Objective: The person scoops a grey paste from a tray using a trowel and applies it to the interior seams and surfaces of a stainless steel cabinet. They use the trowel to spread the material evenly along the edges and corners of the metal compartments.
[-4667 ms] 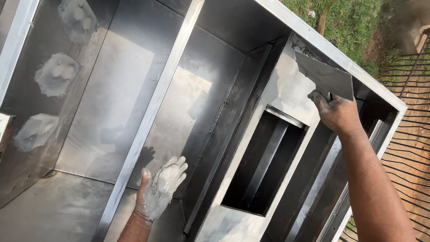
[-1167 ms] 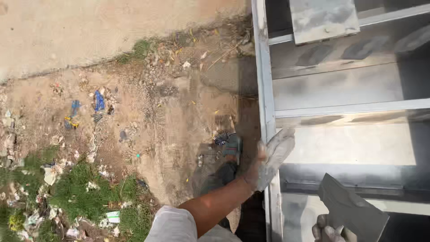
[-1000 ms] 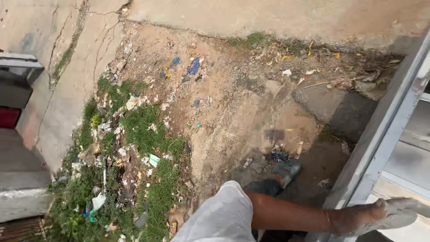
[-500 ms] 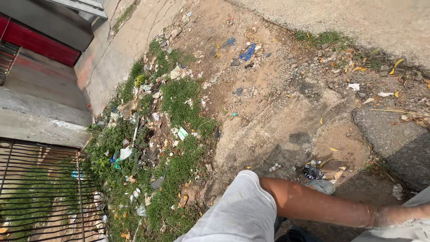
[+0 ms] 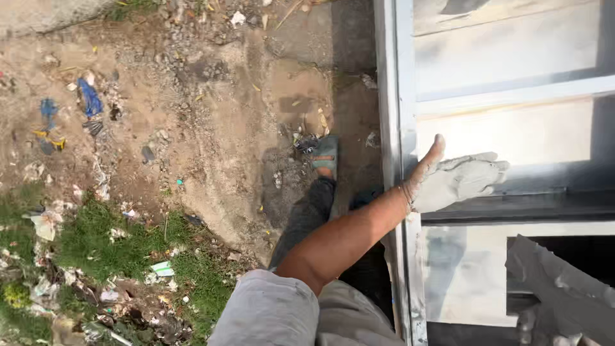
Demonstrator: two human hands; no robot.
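My left hand (image 5: 456, 177), coated in pale grey putty, rests flat with fingers spread on the inner face of a large sheet-metal frame (image 5: 402, 128), beside its upright edge strip. My right hand (image 5: 544, 327) shows only at the bottom right corner, also putty-covered, gripping a wide flat scraper blade (image 5: 556, 288) smeared with grey putty. The blade hovers over a dark rectangular opening (image 5: 522, 269) in the metal panel. Most of the right hand is cut off by the picture's edge.
Bare dirt ground (image 5: 211, 115) with litter lies left of the frame, with a grass patch (image 5: 96, 243) strewn with scraps at lower left. My foot in a green sandal (image 5: 325, 156) stands close to the frame's edge.
The view swung from the littered ground and a metal grate back to the metal frame. My left hand stays pressed on the panel; the scraper blade is in sight again at lower right.
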